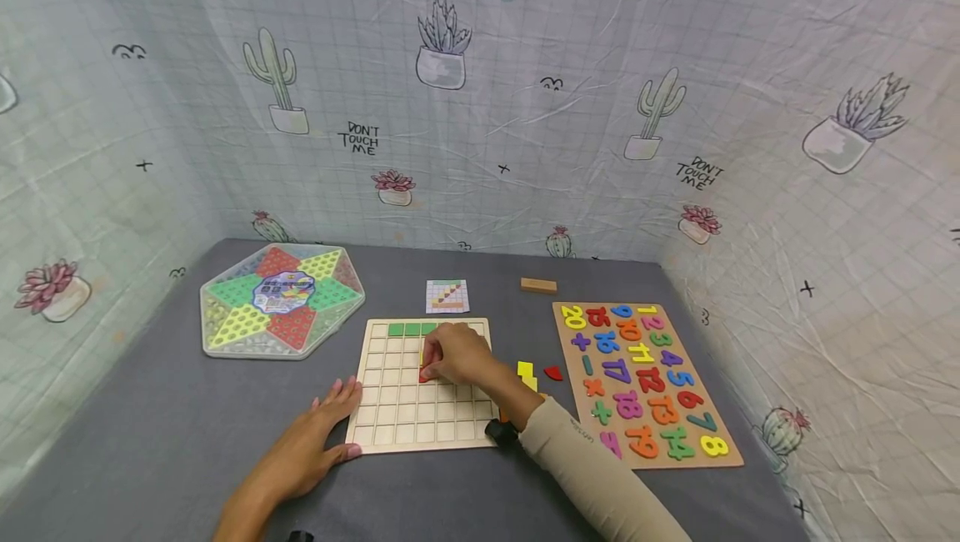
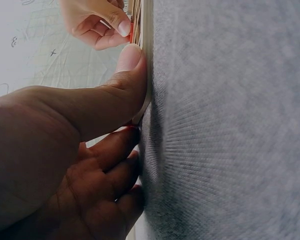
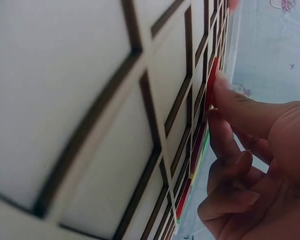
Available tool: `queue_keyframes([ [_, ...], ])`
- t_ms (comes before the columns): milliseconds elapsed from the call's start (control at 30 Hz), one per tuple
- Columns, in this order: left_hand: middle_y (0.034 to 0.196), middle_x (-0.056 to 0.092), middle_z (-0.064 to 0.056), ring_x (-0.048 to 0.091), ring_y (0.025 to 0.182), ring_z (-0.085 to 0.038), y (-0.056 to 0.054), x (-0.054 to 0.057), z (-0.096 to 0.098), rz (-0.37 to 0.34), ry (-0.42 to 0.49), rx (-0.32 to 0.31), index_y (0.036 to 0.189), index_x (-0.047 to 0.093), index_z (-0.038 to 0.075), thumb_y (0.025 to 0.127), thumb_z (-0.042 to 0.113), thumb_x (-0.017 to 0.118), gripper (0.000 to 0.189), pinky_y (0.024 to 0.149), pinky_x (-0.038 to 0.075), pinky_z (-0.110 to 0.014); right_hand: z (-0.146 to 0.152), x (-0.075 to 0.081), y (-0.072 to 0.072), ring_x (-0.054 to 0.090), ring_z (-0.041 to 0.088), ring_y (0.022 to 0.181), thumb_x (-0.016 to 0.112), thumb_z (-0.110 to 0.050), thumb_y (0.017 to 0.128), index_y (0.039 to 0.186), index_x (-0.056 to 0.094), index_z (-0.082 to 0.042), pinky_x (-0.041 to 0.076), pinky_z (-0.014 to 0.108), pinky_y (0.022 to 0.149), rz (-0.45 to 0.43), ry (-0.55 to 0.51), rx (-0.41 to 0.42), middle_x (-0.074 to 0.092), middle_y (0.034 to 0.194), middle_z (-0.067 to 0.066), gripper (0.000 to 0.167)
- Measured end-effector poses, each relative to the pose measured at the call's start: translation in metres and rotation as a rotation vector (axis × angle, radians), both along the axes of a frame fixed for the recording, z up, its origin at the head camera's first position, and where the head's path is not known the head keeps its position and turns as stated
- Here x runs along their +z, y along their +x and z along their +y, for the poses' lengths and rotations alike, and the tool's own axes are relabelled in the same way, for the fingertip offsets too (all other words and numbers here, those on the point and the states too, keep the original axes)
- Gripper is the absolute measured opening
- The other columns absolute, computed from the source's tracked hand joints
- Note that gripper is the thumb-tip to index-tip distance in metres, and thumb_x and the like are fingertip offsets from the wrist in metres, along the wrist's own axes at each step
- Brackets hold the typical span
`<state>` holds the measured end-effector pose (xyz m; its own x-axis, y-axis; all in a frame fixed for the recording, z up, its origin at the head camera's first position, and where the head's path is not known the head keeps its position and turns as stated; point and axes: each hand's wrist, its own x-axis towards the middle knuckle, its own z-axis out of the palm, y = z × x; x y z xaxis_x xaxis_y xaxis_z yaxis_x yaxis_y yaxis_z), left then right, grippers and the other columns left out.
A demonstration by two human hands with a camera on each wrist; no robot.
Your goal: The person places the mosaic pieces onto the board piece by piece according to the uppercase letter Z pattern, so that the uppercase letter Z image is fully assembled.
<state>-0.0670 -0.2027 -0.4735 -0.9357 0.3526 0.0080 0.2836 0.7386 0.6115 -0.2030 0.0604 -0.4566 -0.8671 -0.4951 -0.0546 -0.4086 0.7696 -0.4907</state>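
Observation:
A wooden grid board (image 1: 386,429) lies on the grey table, with several green square tiles (image 1: 405,329) in its far row. My right hand (image 1: 459,354) is over the middle of the board and pinches a flat red tile (image 3: 211,82) between thumb and finger, against the grid. Its full outline is hidden by the fingers. Beyond it, the right wrist view shows another red tile (image 3: 183,199) in the board. My left hand (image 1: 311,442) rests at the board's left edge, fingers spread, the thumb touching the near left corner.
Right of the board lie yellow tiles (image 1: 527,371) and a red quarter-round tile (image 1: 552,373). Behind it are a pattern card (image 1: 447,297) and a wooden block (image 1: 538,285). A number board (image 1: 652,459) stands at right, a Chinese checkers set (image 1: 281,300) at back left.

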Motion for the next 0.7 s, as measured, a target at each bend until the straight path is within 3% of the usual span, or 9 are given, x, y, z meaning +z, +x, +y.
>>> queue_keyframes([
  [167,0.168,0.039,-0.021,0.030,0.159,-0.045,0.001,0.000,0.000,0.009,-0.009,0.001,0.157,0.047,-0.004,0.087,0.019,0.085,0.083,0.124,0.027,-0.072,0.001,0.002,0.005,0.056,0.004,0.065,0.092,-0.023,0.085,0.079,0.077,-0.027,0.046,0.023,0.057,0.004,0.004,0.004,0.063,0.071,-0.014,0.017],
  [433,0.169,0.039,-0.021,0.030,0.159,-0.044,0.001,0.000,0.000,0.006,-0.017,0.008,0.157,0.047,-0.003,0.087,0.020,0.085,0.084,0.125,0.027,-0.070,0.019,0.006,0.009,0.061,0.000,0.071,0.094,-0.014,0.081,0.097,0.084,-0.017,0.052,0.020,0.068,-0.067,-0.127,0.057,0.074,0.078,-0.010,0.019],
  [700,0.168,0.041,-0.018,0.032,0.159,-0.041,0.001,-0.003,0.000,0.033,-0.016,0.022,0.157,0.049,-0.001,0.086,0.019,0.085,0.083,0.123,0.026,-0.066,0.053,0.014,0.012,0.067,0.020,0.098,0.090,-0.016,0.087,0.113,0.080,-0.015,0.056,0.034,0.085,-0.122,-0.175,0.019,0.071,0.086,-0.008,0.027],
])
